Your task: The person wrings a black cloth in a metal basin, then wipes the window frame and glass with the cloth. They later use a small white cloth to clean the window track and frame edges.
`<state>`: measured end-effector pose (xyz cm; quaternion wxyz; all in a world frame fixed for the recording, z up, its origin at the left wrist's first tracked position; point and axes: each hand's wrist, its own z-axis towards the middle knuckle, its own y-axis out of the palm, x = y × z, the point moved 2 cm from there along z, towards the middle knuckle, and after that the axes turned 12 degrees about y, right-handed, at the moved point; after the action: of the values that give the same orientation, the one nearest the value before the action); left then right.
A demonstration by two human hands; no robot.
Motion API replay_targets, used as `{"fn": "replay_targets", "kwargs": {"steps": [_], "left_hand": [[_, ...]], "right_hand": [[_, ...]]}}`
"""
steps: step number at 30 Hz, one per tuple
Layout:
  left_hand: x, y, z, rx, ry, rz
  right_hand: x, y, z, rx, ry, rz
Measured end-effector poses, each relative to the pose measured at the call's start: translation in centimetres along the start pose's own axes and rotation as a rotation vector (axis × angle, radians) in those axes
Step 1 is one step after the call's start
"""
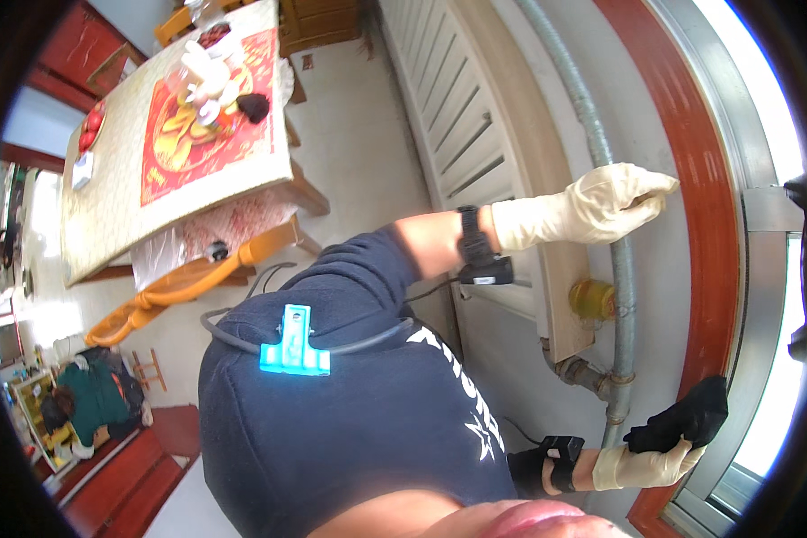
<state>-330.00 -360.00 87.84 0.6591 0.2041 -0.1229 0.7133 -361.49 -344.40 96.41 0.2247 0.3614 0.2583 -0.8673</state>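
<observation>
My left hand [608, 205], in a cream rubber glove, hangs beside a grey metal pipe [622, 282]. Its fingers and thumb are drawn together, with nothing visible between them, and the fingertips lie over the edge of a reddish-brown windowsill [709, 269]. A black cloth [682, 417] is gripped in my gloved right hand [659, 465], at the lower end of the sill beside the metal window frame [770, 262]. Black devices are strapped to my left wrist [481, 252] and right wrist [563, 457].
A white slatted cover [464, 114] lines the wall below the sill. Beside the pipe is a yellowish round fitting [590, 300]. A table [101, 232] with a red mat [158, 178] and an orange wooden chair [195, 279] stand behind me. Another person [97, 397] bends over farther off.
</observation>
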Motion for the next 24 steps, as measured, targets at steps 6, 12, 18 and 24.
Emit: {"fn": "replay_targets", "kwargs": {"steps": [6,12,18,24], "left_hand": [[0.6,-4.2,1.2,-0.259,-0.41,-0.489],[-3.3,-14.4,7.9,-0.479,-0.058,-0.519],[-11.0,-21.8,13.7,-0.162,-0.127,-0.653],[-15.4,-27.3,15.5,-0.013,-0.11,-0.421]], "right_hand": [[-3.4,1.2,-2.7,0.193,0.09,0.048],[-8.8,7.3,-4.9,0.431,0.064,0.07],[-13.3,16.8,-3.3,0.55,-0.124,0.043],[-13.3,20.8,-0.2,0.371,-0.215,-0.588]]}}
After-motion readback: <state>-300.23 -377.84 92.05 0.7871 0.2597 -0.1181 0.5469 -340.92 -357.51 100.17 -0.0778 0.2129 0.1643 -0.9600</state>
